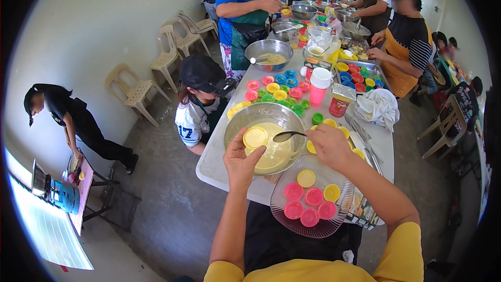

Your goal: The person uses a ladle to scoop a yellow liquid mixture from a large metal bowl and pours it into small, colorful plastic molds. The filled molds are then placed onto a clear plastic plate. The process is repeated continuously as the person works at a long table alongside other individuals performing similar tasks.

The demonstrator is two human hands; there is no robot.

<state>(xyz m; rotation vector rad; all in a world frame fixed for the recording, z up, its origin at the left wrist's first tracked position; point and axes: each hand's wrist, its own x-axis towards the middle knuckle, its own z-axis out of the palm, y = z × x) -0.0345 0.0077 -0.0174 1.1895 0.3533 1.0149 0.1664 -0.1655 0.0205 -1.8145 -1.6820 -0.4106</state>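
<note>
My left hand (239,166) is closed around a small yellow molding cup (255,138), holding it over a large steel mixing bowl (233,124). Pale batter (276,157) lies in the bowl; the cup looks filled with something similar. In my right hand (330,145) is a dark spoon (286,136), its bowl end beside the cup and above the batter. Nearer to me stands a clear ribbed tray (338,222) with several pink cups (309,217) and two yellow cups (306,178) in it.
Several colored cups (281,95) stand beyond the bowl, near a second steel bowl (258,48) with a whisk. To the right are a pink-and-white cup stack (319,89), a red can (340,102), a white cloth (377,108) and metal utensils (368,146). People work along both table sides.
</note>
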